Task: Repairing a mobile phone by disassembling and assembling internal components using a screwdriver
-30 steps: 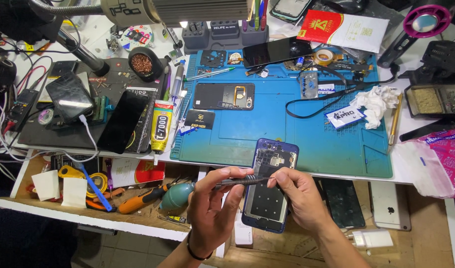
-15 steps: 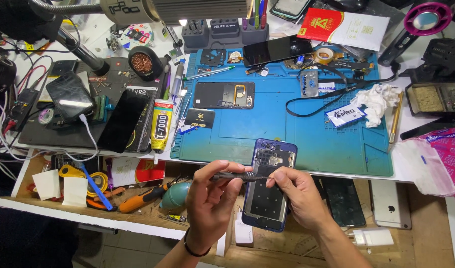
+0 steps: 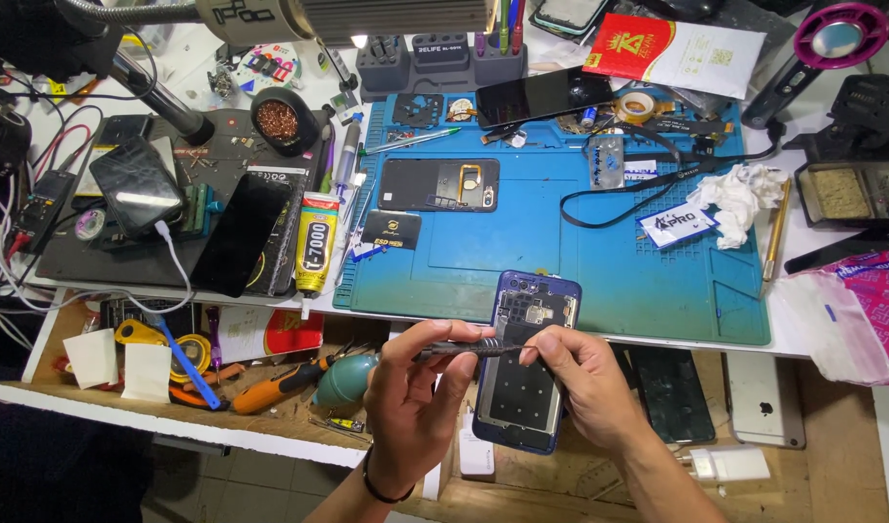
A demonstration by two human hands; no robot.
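The worktop (image 3: pixel 832 320) carries a blue repair mat (image 3: pixel 561 261), and below its front edge an open drawer (image 3: pixel 173 407) is strewn with hand tools. On the mat lie a dark phone back panel (image 3: pixel 435 184) with a gold part in it, a black phone screen (image 3: pixel 541 95) further back, a crumpled white tissue (image 3: pixel 745 199) to the right and a yellow-and-black glue tube (image 3: pixel 315 244) at the mat's left edge.

The opened blue phone (image 3: pixel 527 373) sits at the near edge of the mat, half overhanging the drawer, its back cover off and the black inner frame facing up. The right hand (image 3: pixel 585 383) rests on the phone's right side and steadies it, with its fingertips meeting the tip end of a slim dark screwdriver (image 3: pixel 468 349). The left hand (image 3: pixel 415 387) pinches that screwdriver's handle between thumb and fingers, holding it nearly level across the upper part of the phone.

The step in hand looks like work on the small fasteners of the phone's inner frame: the tool's tip appears to be getting set or checked at the fingertips rather than seated in a screw. The next move seems to call for tilting the driver upright, placing its tip squarely in a screw head, and keeping the phone from sliding off the mat's edge.
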